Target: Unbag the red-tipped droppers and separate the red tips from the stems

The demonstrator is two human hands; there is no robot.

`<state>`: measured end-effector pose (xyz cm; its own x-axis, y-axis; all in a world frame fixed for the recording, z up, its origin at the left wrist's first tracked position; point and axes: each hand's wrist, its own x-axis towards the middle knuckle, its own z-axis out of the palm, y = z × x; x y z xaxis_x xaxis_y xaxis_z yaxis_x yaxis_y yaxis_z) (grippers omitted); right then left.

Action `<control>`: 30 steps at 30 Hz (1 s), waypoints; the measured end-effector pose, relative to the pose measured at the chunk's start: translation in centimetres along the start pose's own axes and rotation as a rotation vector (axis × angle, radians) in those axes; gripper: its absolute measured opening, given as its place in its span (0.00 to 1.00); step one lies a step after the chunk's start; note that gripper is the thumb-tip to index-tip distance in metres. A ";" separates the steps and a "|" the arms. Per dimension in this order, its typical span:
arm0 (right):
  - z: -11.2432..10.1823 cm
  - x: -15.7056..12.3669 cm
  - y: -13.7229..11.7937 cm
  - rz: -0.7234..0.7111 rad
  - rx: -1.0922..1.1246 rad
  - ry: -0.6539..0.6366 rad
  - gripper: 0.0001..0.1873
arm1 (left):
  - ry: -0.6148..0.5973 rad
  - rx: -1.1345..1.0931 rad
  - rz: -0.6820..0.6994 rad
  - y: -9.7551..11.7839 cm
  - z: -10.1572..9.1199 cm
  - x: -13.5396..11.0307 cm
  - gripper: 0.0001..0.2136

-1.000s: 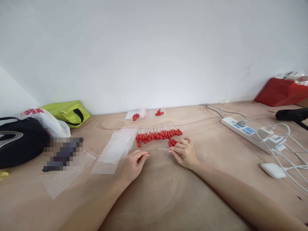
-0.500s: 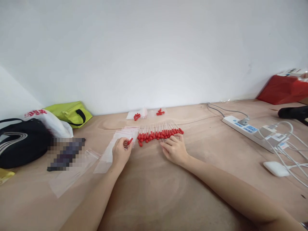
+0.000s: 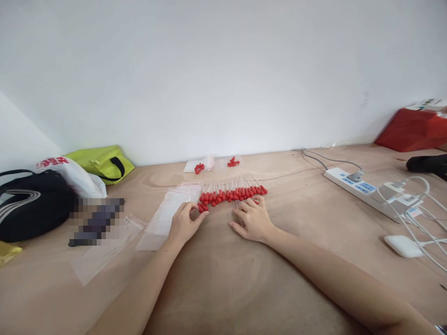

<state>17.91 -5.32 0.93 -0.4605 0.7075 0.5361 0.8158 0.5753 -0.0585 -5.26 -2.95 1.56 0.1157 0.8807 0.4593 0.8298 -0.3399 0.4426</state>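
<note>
A row of thin clear tubes with red caps (image 3: 231,192) lies on the wooden table (image 3: 244,279). My left hand (image 3: 184,223) rests at the row's left end, its fingers loosely curled beside the leftmost red caps and over the edge of a clear zip bag (image 3: 166,215); I see nothing in it. My right hand (image 3: 252,218) lies flat on the table with fingers spread, the fingertips touching the near side of the row.
Two small bags with red caps (image 3: 214,163) lie by the wall. At left sit a black bag (image 3: 31,202), a white plastic bag (image 3: 71,177), a green pouch (image 3: 101,163) and more clear bags (image 3: 104,251). A power strip (image 3: 363,190) with cables and a white charger (image 3: 401,245) are at right.
My left hand carried a red cap from the middle of the table to the row's left end and no longer shows it. My right hand went from pinching tubes to lying flat.
</note>
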 end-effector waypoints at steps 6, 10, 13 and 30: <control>0.1 -0.2 0.0 0.042 0.036 0.031 0.18 | 0.005 0.007 -0.014 0.6 1.1 0.3 0.11; 0.0 -0.9 0.6 0.060 0.055 0.106 0.16 | 0.033 -0.012 -0.018 0.2 1.3 0.3 0.08; -0.4 -2.0 1.6 0.059 0.064 0.156 0.15 | 0.065 0.014 -0.005 -0.1 1.0 0.3 0.10; -1.1 -3.5 4.1 0.256 0.161 0.306 0.11 | 0.023 0.203 0.095 0.2 2.0 4.8 0.10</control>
<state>23.26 -5.87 -0.19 -0.1050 0.6954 0.7109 0.8143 0.4705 -0.3400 -3.41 1.91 2.32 0.1879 0.8393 0.5101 0.9090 -0.3454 0.2334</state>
